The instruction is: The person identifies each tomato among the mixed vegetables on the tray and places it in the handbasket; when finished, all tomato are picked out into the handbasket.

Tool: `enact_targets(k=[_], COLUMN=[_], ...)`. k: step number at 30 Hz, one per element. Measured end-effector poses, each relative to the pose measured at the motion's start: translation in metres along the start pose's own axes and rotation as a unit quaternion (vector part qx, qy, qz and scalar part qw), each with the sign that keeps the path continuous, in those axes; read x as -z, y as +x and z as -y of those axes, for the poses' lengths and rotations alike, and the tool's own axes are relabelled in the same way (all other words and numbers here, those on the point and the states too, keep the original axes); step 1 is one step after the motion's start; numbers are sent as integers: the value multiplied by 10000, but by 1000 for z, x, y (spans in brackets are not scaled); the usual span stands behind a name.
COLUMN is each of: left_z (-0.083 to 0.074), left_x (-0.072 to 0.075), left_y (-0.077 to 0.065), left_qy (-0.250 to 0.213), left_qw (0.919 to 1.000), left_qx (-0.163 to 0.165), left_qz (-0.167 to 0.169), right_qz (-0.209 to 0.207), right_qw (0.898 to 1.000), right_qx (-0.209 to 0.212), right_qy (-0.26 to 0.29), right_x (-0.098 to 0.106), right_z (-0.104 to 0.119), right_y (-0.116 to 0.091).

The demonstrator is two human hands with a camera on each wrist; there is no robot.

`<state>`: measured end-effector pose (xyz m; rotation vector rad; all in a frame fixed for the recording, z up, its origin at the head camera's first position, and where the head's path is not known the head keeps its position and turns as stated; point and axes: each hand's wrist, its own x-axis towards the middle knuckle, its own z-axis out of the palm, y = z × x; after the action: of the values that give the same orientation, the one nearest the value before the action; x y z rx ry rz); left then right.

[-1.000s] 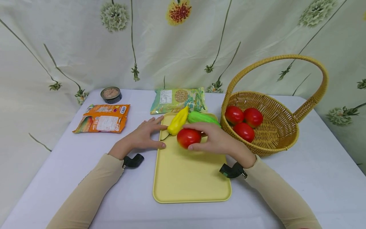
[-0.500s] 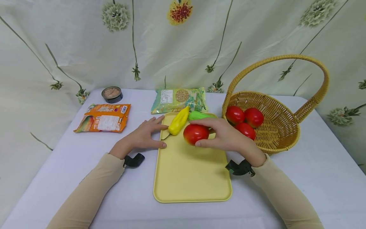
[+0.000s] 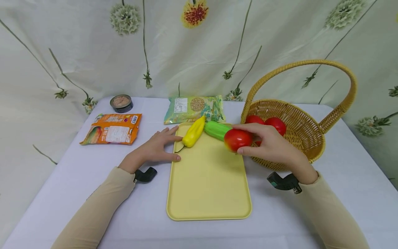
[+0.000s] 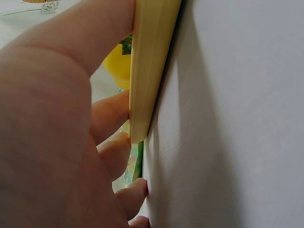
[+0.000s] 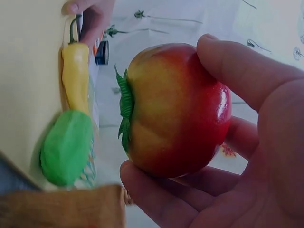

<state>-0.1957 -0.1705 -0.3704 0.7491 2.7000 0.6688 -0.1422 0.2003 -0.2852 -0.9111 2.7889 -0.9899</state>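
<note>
My right hand (image 3: pixel 268 143) holds a glossy red tomato (image 3: pixel 237 140) between thumb and fingers, above the right edge of the yellow tray (image 3: pixel 208 190). In the right wrist view the tomato (image 5: pixel 175 109) shows a yellowish end with green leaves. My left hand (image 3: pixel 157 147) rests at the tray's left edge, fingers spread and relaxed; in the left wrist view its thumb and fingertips touch the tray's rim (image 4: pixel 149 71). A yellow pepper (image 3: pixel 193 133) and a green cucumber-like vegetable (image 3: pixel 217 129) lie at the tray's far end, the green one partly behind the tomato.
A wicker basket (image 3: pixel 318 152) with a tall arched handle stands right of the tray, with red tomatoes (image 3: pixel 276 124) inside. Behind the tray lies a green bag (image 3: pixel 194 109). An orange packet (image 3: pixel 113 129) and a round tin (image 3: pixel 121 103) are at the back left.
My right hand has carried the tomato rightward from over the tray's middle to its right edge, near the basket. The left hand and the tray have stayed put.
</note>
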Motion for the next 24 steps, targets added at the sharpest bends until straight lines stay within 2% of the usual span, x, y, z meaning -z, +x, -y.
enact_targets(k=[7,14,24], left_z=[1,0,1], left_x=[0,0,0], left_y=[0,1,0], left_qy=[-47,-32,-63], left_qw=[10000,10000,10000], left_qx=[40,30,-23], left_qz=[27,32,18], right_qz=[-312,-716,-894], right_qw=[9987,9960,9943], right_qx=[-310,-205,-556], right_qy=[-248,-486,-190], right_x=[20,35,45], right_z=[-12,-25,-39], right_y=[-22,-39,-55])
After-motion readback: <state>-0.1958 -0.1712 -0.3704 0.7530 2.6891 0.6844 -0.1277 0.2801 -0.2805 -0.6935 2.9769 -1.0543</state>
